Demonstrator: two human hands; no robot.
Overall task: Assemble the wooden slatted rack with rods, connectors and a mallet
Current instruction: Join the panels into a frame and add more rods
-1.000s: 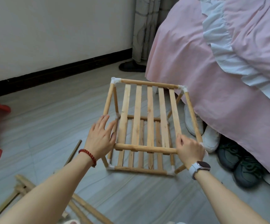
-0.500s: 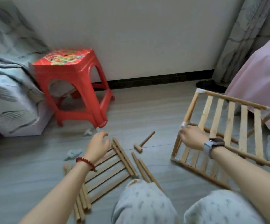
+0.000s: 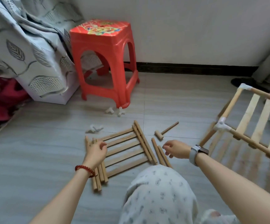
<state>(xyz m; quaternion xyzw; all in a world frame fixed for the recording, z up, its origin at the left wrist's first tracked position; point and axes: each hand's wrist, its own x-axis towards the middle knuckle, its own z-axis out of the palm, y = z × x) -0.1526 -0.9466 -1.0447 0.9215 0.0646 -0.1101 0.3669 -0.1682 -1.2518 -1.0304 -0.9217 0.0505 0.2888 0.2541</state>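
Note:
A loose slatted wooden panel (image 3: pixel 124 152) lies flat on the floor with several rods (image 3: pixel 98 175) at its left end and more rods (image 3: pixel 144 143) at its right. My left hand (image 3: pixel 96 151) hovers over the panel's left end, fingers relaxed, holding nothing. My right hand (image 3: pixel 175 149) hangs above two separate rods (image 3: pixel 161 153), fingers loosely curled and empty. A small wooden mallet (image 3: pixel 165 131) lies just beyond. The part-built rack (image 3: pixel 250 126) with white corner connectors (image 3: pixel 221 126) stands at the right, untouched.
White plastic connectors (image 3: pixel 114 110) lie near a red plastic stool (image 3: pixel 103 62), and others (image 3: pixel 94 128) lie left of the panel. A leaf-patterned cloth (image 3: pixel 27 50) covers a box at the left. My knee (image 3: pixel 158 194) fills the lower middle. Dark skirting (image 3: pixel 195 68) runs along the wall.
My right hand has let go of the rack and moved left over the loose rods. My left hand came down nearer the flat panel. The view swung further left.

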